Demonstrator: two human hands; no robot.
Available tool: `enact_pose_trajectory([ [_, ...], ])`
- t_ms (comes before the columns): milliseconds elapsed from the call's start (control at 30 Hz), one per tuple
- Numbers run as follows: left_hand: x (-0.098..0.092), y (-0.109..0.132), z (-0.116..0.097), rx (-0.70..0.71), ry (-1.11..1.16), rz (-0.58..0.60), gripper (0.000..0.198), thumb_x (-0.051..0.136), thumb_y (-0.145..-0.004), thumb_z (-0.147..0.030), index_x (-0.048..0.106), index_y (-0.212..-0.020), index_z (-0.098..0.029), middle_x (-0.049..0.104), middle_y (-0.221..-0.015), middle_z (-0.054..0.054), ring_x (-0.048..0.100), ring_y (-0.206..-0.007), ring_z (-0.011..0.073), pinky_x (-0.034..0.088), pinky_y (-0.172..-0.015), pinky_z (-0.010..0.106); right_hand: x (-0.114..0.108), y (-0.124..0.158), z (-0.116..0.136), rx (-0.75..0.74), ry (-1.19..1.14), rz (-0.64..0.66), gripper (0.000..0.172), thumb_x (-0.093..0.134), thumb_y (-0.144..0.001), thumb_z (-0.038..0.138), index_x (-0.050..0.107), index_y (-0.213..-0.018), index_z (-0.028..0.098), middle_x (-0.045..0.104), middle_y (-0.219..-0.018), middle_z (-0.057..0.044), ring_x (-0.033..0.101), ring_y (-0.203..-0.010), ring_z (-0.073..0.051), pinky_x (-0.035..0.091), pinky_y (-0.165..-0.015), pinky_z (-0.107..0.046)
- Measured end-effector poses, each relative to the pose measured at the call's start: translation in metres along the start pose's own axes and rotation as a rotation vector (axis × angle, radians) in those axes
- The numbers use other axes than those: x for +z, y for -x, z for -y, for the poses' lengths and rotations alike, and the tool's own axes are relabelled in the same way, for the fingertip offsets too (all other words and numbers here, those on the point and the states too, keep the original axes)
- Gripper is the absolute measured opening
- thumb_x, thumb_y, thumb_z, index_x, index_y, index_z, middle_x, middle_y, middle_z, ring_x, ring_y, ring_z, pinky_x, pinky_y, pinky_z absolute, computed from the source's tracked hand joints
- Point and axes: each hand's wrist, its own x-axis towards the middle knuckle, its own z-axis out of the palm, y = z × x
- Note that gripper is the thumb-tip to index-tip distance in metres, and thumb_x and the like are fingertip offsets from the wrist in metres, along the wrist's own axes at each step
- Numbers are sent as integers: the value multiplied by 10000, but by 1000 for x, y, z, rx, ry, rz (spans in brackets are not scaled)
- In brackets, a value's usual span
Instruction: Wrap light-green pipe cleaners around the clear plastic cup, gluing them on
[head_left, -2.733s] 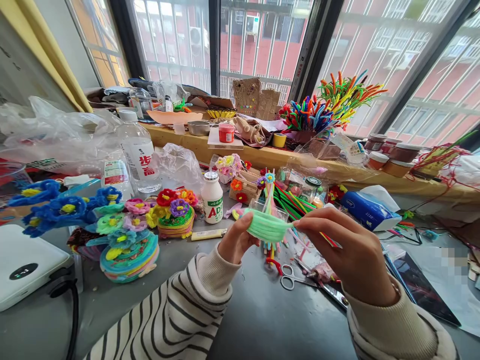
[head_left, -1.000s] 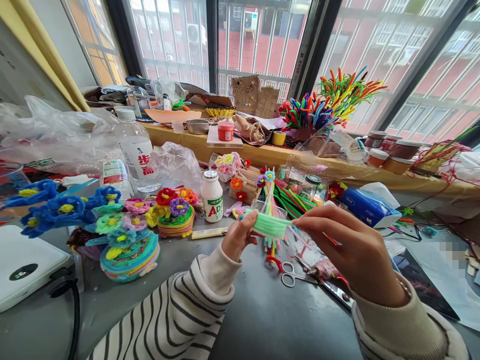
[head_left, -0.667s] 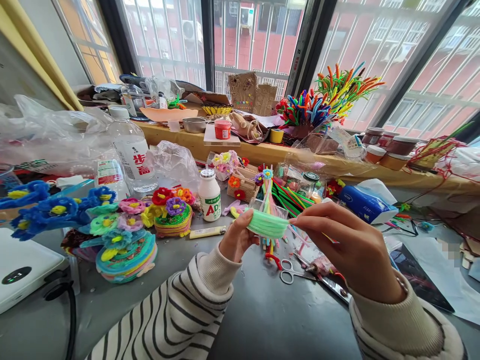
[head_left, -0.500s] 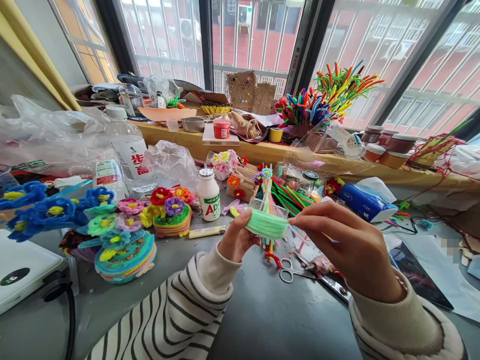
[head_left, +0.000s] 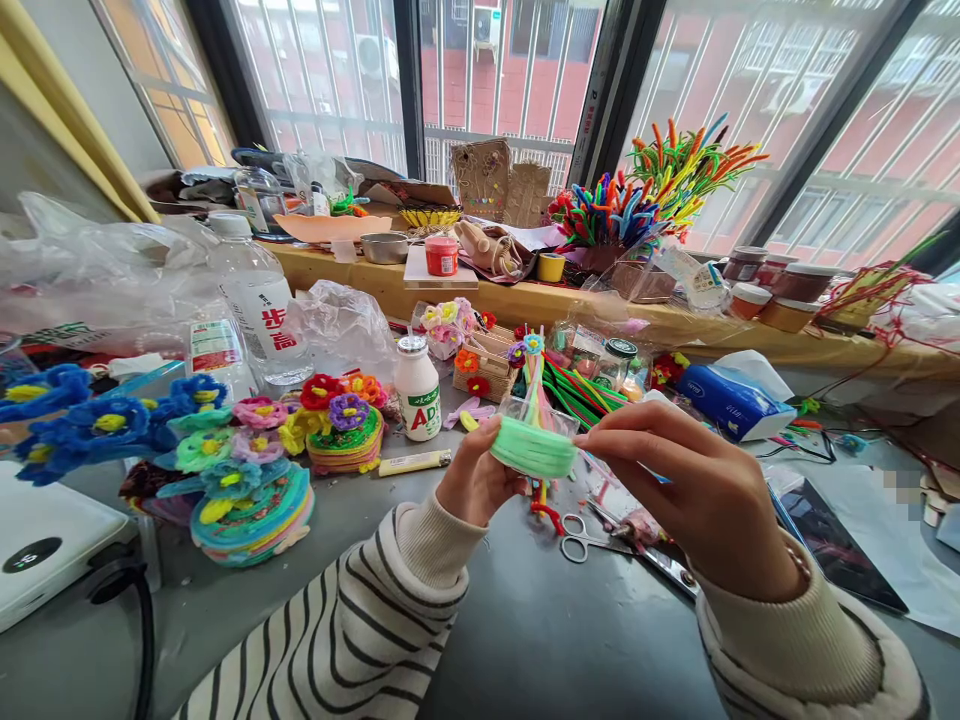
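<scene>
My left hand (head_left: 474,482) is closed around the left side of a small clear container wrapped in rows of light green pipe cleaner (head_left: 534,448), held tilted above the table. My right hand (head_left: 686,490) pinches at the right edge of the green wrap, thumb and forefinger together; the bit between the fingertips is mostly hidden. Just behind the container stand pale pipe-cleaner stems topped with a blue flower (head_left: 533,344). Below it on the grey table lie small scissors (head_left: 589,541) and a red twisted pipe cleaner (head_left: 549,514).
On the left stand a blue-flowered cake-like craft (head_left: 251,520) and a smaller one (head_left: 345,445). A white drink bottle (head_left: 418,390) and a lighter (head_left: 414,463) are nearer the middle. At right are a blue tissue pack (head_left: 731,400) and a dark tablet (head_left: 832,545). Jars and pipe cleaners line the sill.
Both hands keep their grip on the green-wrapped container, which has turned very slightly. The view has shifted a little; otherwise little differs.
</scene>
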Motion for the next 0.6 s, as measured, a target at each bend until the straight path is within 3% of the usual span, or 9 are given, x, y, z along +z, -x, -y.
enact_pose_trajectory([
  [300, 1, 1, -1, -64, 37, 20, 435, 611, -557, -525, 603, -783, -153, 622, -674, 36, 534, -586, 128, 335, -498, 225, 3, 2, 1, 18, 22, -42, 181, 539, -754, 55, 645, -846, 171, 560, -797, -39, 571, -694, -100, 484, -630, -218],
  [600, -4, 1, 3, -99, 108, 122, 496, 576, -587, -564, 613, -812, -124, 621, -664, 48, 545, -585, 144, 361, -531, 247, 5, 1, 3, 9, 12, -88, 198, 545, -745, 48, 628, -854, 190, 596, -795, -30, 587, -695, -103, 493, -637, -216],
])
